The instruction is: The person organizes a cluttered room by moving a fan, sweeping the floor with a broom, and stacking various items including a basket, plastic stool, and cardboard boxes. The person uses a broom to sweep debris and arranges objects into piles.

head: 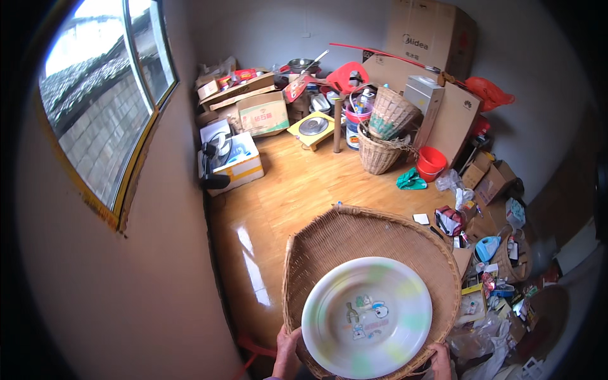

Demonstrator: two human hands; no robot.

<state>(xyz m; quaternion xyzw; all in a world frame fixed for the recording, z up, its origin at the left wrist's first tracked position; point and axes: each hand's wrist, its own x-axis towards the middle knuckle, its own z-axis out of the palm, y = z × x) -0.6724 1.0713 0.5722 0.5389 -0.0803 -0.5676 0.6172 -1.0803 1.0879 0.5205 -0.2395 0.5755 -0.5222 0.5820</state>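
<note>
In the head view a large woven bamboo winnowing basket (327, 237) is held up in front of me, its wider end away from me. A white plastic basin (375, 327) with pale green and yellow patches and cartoon prints on its bottom sits in it, near my side, and appears to hold nothing. My left hand (287, 349) grips the basket's left rim, close to the basin's edge. On the right, my right hand (439, 358) is closed around the rim. Both hands are partly cut off by the lower edge of the picture.
A window (109, 95) opens in the left wall. Cardboard boxes (261, 114), a foam box (237, 166), stacked wicker baskets (380, 152) and a red bucket (431, 163) stand along the back. Clutter with a blue jug (487, 248) covers the right side. A red stool (256, 349) is low at left.
</note>
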